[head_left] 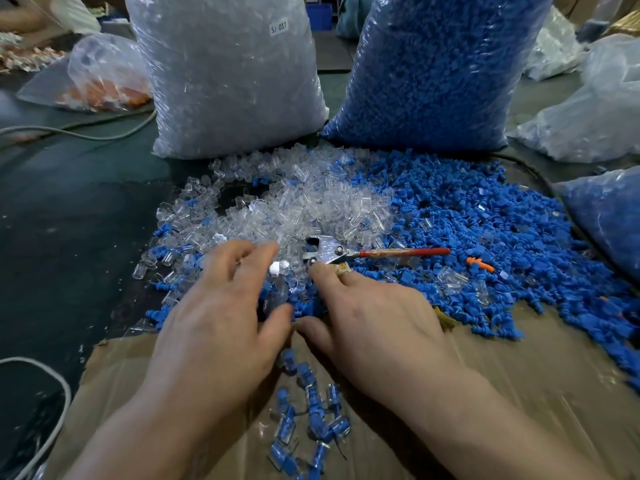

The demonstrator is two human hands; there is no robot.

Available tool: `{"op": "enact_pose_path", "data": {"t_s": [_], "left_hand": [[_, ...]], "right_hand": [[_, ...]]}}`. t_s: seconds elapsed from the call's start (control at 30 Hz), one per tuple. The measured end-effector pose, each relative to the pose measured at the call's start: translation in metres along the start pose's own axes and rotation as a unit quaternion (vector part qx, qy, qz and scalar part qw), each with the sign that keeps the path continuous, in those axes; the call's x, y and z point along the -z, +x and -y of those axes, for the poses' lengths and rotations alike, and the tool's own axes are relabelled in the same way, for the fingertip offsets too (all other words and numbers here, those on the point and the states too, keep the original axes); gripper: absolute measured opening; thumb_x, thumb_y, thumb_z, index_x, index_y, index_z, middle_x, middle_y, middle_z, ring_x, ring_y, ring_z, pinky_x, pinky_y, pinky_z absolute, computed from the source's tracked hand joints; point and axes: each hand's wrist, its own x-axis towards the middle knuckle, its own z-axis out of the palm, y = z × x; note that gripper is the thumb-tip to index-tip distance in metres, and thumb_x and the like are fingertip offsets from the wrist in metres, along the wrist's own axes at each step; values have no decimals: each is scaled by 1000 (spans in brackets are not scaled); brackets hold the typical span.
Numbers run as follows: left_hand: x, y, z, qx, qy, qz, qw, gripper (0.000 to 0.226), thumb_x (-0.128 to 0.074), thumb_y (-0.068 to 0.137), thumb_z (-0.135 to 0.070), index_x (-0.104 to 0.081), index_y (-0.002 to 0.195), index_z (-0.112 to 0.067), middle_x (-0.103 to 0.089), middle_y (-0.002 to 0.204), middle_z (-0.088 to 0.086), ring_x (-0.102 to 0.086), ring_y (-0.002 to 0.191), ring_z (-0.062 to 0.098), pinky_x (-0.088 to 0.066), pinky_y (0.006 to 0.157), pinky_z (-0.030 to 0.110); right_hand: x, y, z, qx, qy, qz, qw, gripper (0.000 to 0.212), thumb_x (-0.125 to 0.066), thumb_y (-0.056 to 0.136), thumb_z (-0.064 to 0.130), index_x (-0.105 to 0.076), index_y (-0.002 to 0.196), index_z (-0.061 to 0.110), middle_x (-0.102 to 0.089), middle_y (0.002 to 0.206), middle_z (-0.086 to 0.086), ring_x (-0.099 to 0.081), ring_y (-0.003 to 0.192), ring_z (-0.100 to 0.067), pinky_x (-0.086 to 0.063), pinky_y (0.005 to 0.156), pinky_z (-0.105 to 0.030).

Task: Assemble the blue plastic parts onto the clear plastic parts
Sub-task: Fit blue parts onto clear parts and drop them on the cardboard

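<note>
Setting: small-parts assembly workshop. Evidence: bulk sack of clear plastic parts (235, 81), labelled "SJ-017". Bulk sack of blue plastic parts (433, 71) just right of it. Loose clear heap (294, 202) and blue heap (485, 230) in front of it, on dark worktable (69, 220). Bag of orange parts (104, 81) to its left. Cardboard sheet (519, 358) bearing assembled pieces (315, 420), well in front of it.

Work surface (69, 220): dark green-grey, matt, dimly lit, scattered with pale specks.
Cardboard sheet (519, 358): brown, laid flat across the near edge of the surface, its left corner torn.
Grey cable (104, 135): run in a shallow curve across the surface at far left.
White cord (67, 396): looped at lower left, beside the cardboard.
Clear bag of orange pieces (104, 74): slumped at upper left.
Pale plastic bags (595, 116): heaped at right, glints of overhead light caught in their folds.
Blue crate (320, 15): partly seen at the far back.
</note>
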Motion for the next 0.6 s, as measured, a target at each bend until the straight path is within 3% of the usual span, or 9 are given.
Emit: {"op": "enact_pose_path", "data": {"t_s": [0.1,0.2,0.3,0.43,0.6], "left_hand": [[-6,0,-4,-32,20,40,998,67,-39,90,-55,-32,154,-37,-36,150,-17,-49,126,9,-40,108,30],[-6,1,-4,-47,-41,44,997,51,-61,92,-35,-57,142,-27,-51,135,-14,-50,114,2,-32,100,12],[-8,2,-1,-55,-86,13,995,37,-72,89,-19,-69,125,-24,-56,115,-19,-48,99,-6,-26,90,-6],[-11,2,2,-43,-124,-7,991,23,-74,87,-14,-73,105,-29,-58,99,-26,-52,104,-10,-35,84,-2],[-14,0,6,-13,-130,-47,990,27,-66,87,-31,-69,113,-34,-54,100,-28,-54,95,-10,-40,72,10]], "right_hand": [[0,1,-2,13,4,10,1000,35,-38,97,59,-42,118,32,-54,91,7,-50,64,-21,-12,44,-27],[-1,3,-4,18,8,15,1000,17,-45,99,47,-44,99,29,-49,83,7,-56,67,-21,-12,43,-30],[-3,3,-6,16,29,19,999,22,-48,98,38,-31,88,30,-52,85,7,-52,66,-21,-24,49,-33],[-2,1,-12,5,75,15,997,12,-46,99,35,-40,90,29,-52,83,8,-55,69,-22,-37,55,-35],[2,0,-13,-6,150,7,989,13,-42,99,42,-47,95,31,-55,89,9,-54,75,-18,-45,65,-38]]}}
